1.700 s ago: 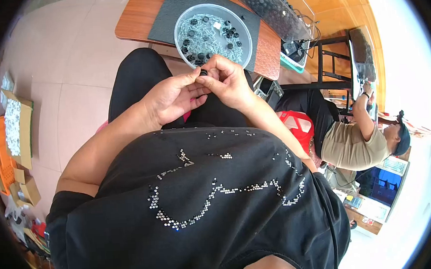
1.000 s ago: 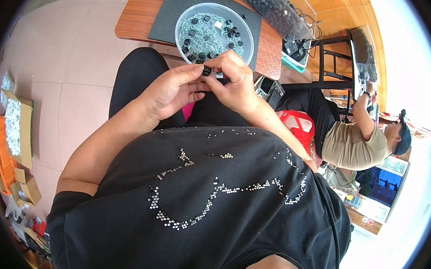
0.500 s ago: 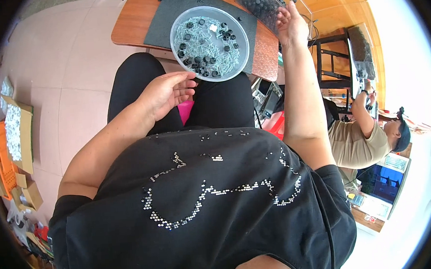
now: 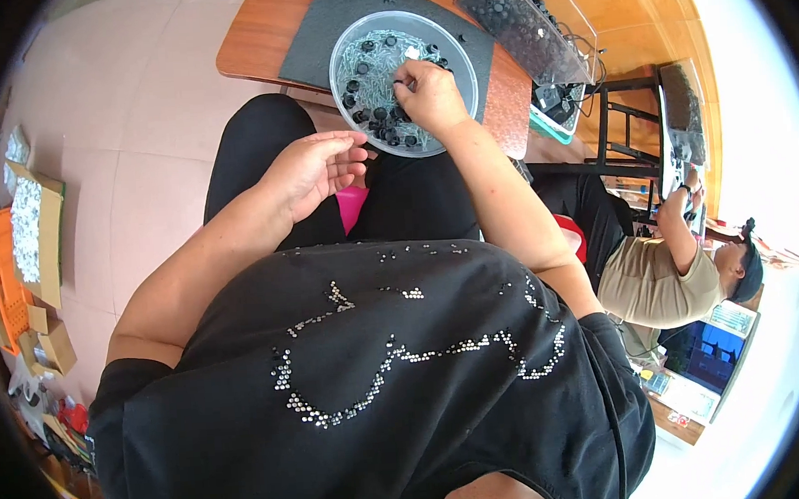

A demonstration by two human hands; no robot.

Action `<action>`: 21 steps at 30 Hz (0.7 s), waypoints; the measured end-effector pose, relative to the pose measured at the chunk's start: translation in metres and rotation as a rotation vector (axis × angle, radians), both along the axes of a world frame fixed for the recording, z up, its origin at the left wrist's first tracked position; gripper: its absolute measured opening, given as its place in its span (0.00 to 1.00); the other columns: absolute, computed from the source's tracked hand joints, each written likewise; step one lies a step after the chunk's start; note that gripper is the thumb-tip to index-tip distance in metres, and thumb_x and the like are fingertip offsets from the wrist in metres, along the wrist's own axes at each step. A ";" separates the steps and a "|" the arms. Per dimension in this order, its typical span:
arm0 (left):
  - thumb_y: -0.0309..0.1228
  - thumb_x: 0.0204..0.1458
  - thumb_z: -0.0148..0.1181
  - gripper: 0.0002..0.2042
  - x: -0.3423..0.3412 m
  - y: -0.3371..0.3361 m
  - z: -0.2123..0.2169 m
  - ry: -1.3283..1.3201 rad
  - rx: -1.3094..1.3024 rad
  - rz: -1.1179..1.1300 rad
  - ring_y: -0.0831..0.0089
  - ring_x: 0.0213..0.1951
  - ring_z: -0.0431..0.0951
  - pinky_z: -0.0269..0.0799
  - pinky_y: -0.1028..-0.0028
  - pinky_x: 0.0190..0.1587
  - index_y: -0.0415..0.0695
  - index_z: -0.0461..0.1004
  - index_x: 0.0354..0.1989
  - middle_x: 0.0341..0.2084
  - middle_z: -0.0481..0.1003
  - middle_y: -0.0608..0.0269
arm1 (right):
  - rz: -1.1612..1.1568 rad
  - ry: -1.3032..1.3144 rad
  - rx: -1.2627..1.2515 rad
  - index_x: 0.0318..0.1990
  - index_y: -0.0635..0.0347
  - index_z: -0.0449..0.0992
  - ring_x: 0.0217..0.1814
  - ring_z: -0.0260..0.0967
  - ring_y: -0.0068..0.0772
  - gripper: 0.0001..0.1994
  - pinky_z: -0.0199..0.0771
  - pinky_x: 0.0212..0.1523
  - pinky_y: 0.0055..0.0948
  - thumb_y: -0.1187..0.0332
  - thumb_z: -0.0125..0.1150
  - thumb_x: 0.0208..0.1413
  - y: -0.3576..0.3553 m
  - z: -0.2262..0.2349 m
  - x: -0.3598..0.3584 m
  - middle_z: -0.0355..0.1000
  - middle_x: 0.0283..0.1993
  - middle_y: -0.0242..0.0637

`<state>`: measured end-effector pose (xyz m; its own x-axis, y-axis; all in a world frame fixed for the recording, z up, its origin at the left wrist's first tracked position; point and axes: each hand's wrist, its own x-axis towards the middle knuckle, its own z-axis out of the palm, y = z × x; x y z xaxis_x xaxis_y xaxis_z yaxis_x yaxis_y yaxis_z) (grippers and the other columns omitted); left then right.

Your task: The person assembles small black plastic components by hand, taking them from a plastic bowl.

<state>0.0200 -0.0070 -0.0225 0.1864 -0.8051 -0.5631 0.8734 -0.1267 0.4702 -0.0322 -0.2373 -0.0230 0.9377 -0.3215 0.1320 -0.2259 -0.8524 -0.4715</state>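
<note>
right hand [image 4: 427, 90] fingers pinched on small black part inside clear round dish [image 4: 346, 49] at desk [image 4: 248, 40] near edge, left hand [image 4: 309, 168] open, empty, over lap

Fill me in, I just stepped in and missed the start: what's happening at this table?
A seated person in a black top is sorting through small black parts in a round clear dish on a dark mat on the wooden table. The right hand is over the dish, fingertips pinching among the parts. The left hand waits open, palm up, above the lap. A clear tray of more dark parts lies beyond; another person works nearby.
</note>
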 end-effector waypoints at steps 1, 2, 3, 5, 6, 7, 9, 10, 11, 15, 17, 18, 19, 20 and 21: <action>0.32 0.58 0.49 0.11 0.000 0.000 -0.001 0.000 0.004 0.000 0.75 0.36 0.74 0.71 0.76 0.40 0.42 0.70 0.46 0.34 0.74 0.64 | -0.049 -0.027 0.033 0.29 0.62 0.75 0.32 0.72 0.43 0.06 0.72 0.36 0.35 0.74 0.60 0.41 0.000 0.000 -0.003 0.73 0.30 0.43; 0.32 0.58 0.50 0.11 -0.001 0.000 -0.002 -0.001 0.008 -0.001 0.75 0.36 0.74 0.71 0.76 0.40 0.42 0.70 0.46 0.34 0.74 0.64 | -0.055 -0.028 0.033 0.29 0.62 0.75 0.32 0.72 0.43 0.06 0.72 0.36 0.35 0.74 0.60 0.41 0.001 0.001 -0.007 0.73 0.30 0.43; 0.32 0.58 0.50 0.11 -0.001 0.000 -0.003 -0.002 0.008 -0.003 0.75 0.36 0.74 0.71 0.76 0.40 0.42 0.70 0.46 0.34 0.74 0.64 | -0.108 -0.072 0.123 0.30 0.62 0.74 0.31 0.71 0.39 0.06 0.72 0.35 0.32 0.75 0.60 0.41 0.005 0.004 -0.009 0.72 0.29 0.42; 0.32 0.57 0.51 0.12 -0.001 -0.001 -0.005 -0.027 -0.021 0.014 0.76 0.36 0.74 0.71 0.77 0.40 0.41 0.70 0.46 0.34 0.74 0.65 | -0.120 -0.156 0.284 0.32 0.62 0.74 0.29 0.67 0.26 0.07 0.69 0.31 0.25 0.76 0.60 0.42 0.018 0.010 -0.020 0.71 0.28 0.34; 0.32 0.57 0.51 0.12 -0.001 -0.003 -0.003 -0.029 -0.024 0.010 0.76 0.36 0.74 0.71 0.77 0.40 0.41 0.70 0.46 0.34 0.74 0.65 | -0.078 -0.195 0.353 0.33 0.62 0.73 0.27 0.64 0.18 0.08 0.66 0.28 0.21 0.77 0.61 0.43 0.032 0.015 -0.028 0.70 0.28 0.28; 0.32 0.57 0.52 0.11 -0.002 -0.004 0.001 -0.024 -0.037 0.031 0.77 0.36 0.74 0.70 0.78 0.39 0.41 0.71 0.45 0.33 0.75 0.64 | -0.028 -0.148 0.428 0.34 0.62 0.73 0.28 0.63 0.15 0.08 0.66 0.28 0.20 0.77 0.62 0.43 0.050 0.024 -0.035 0.70 0.29 0.28; 0.32 0.56 0.54 0.11 -0.005 -0.005 0.001 -0.018 -0.052 0.042 0.79 0.35 0.73 0.70 0.79 0.38 0.40 0.72 0.44 0.32 0.75 0.64 | 0.049 -0.107 0.412 0.33 0.62 0.73 0.28 0.65 0.17 0.08 0.66 0.28 0.19 0.76 0.63 0.44 0.078 0.029 -0.047 0.71 0.30 0.30; 0.32 0.56 0.54 0.11 -0.006 -0.005 -0.006 -0.035 -0.077 0.035 0.79 0.35 0.73 0.70 0.80 0.38 0.40 0.72 0.44 0.32 0.75 0.64 | 0.091 -0.111 0.366 0.33 0.62 0.74 0.28 0.66 0.18 0.07 0.66 0.27 0.19 0.76 0.63 0.45 0.085 0.031 -0.050 0.71 0.30 0.31; 0.32 0.56 0.54 0.11 -0.006 -0.005 -0.011 -0.052 -0.101 0.029 0.79 0.34 0.74 0.69 0.80 0.38 0.39 0.72 0.44 0.31 0.75 0.64 | 0.088 -0.112 0.365 0.33 0.62 0.74 0.28 0.66 0.18 0.07 0.66 0.27 0.19 0.76 0.63 0.45 0.085 0.032 -0.051 0.71 0.30 0.31; 0.30 0.56 0.55 0.09 0.001 -0.003 -0.015 -0.018 -0.147 0.038 0.79 0.34 0.74 0.70 0.81 0.39 0.39 0.72 0.41 0.31 0.75 0.65 | 0.081 -0.104 0.447 0.33 0.62 0.77 0.31 0.70 0.25 0.05 0.69 0.31 0.23 0.76 0.62 0.46 0.069 0.033 -0.049 0.73 0.31 0.35; 0.29 0.55 0.56 0.09 0.003 -0.002 -0.014 0.019 -0.178 0.096 0.78 0.36 0.74 0.70 0.79 0.42 0.41 0.71 0.42 0.32 0.75 0.65 | 0.067 -0.154 0.355 0.33 0.62 0.79 0.35 0.72 0.29 0.05 0.71 0.38 0.27 0.75 0.61 0.47 0.044 0.032 -0.043 0.75 0.33 0.38; 0.29 0.55 0.56 0.09 0.002 -0.003 -0.011 0.018 -0.180 0.097 0.78 0.36 0.74 0.70 0.79 0.42 0.41 0.71 0.42 0.32 0.75 0.65 | 0.001 -0.148 0.258 0.34 0.62 0.79 0.35 0.73 0.32 0.05 0.72 0.37 0.28 0.75 0.60 0.48 0.025 0.027 -0.039 0.75 0.33 0.39; 0.28 0.54 0.56 0.08 0.002 -0.005 -0.007 0.031 -0.175 0.099 0.78 0.35 0.74 0.70 0.79 0.41 0.41 0.71 0.41 0.32 0.75 0.64 | -0.049 -0.167 0.092 0.31 0.60 0.79 0.36 0.74 0.42 0.05 0.73 0.40 0.34 0.74 0.59 0.46 0.007 0.023 -0.034 0.75 0.32 0.44; 0.28 0.54 0.57 0.08 0.002 -0.005 -0.005 0.044 -0.169 0.101 0.78 0.35 0.74 0.70 0.80 0.41 0.41 0.71 0.41 0.32 0.75 0.64 | -0.058 -0.140 -0.031 0.34 0.60 0.79 0.32 0.74 0.39 0.06 0.74 0.35 0.31 0.75 0.59 0.47 -0.013 0.014 -0.033 0.74 0.32 0.43; 0.28 0.54 0.57 0.08 0.002 -0.004 -0.006 0.044 -0.170 0.104 0.78 0.35 0.74 0.70 0.80 0.41 0.41 0.71 0.41 0.32 0.75 0.64 | -0.038 -0.077 -0.108 0.34 0.60 0.79 0.34 0.73 0.40 0.07 0.74 0.37 0.32 0.75 0.60 0.46 -0.023 0.014 -0.030 0.74 0.32 0.43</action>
<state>0.0218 -0.0113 -0.0285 0.2522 -0.8668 -0.4302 0.8976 0.0435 0.4386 -0.0624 -0.2600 -0.0086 0.9111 -0.3363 0.2385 -0.2255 -0.8908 -0.3945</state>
